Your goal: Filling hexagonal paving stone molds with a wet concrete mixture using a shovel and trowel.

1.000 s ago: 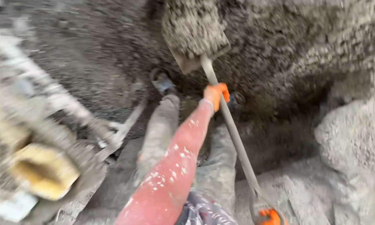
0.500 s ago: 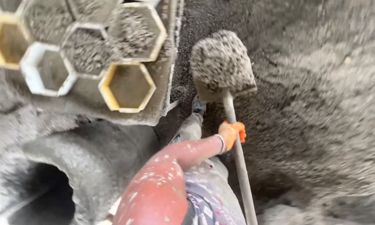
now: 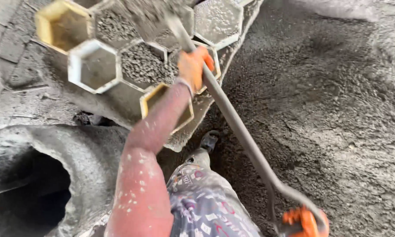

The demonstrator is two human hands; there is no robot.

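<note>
My left hand (image 3: pixel 194 66), in an orange glove, grips the metal shaft of a shovel (image 3: pixel 237 127) partway up. My right hand (image 3: pixel 303 221), also in an orange glove, holds the handle grip at the bottom right. The shovel blade (image 3: pixel 151 15), heaped with grey wet concrete mix, hangs over a cluster of hexagonal moulds (image 3: pixel 94 66) at the top left. Some moulds hold grey mix; a yellow one (image 3: pixel 64 26) and a white one look empty. My red sleeve is spattered with cement.
A large heap of grey concrete mix (image 3: pixel 329 101) covers the ground to the right. A round concrete-crusted drum opening (image 3: pixel 35 188) sits at the lower left. My shoe (image 3: pixel 209 140) stands beside the moulds' platform. Paving shows at the far left.
The loaded shovel has swung from the heap on the right up and left over the hexagonal moulds. My left hand moved with it along the shaft; my view turned toward the moulds.
</note>
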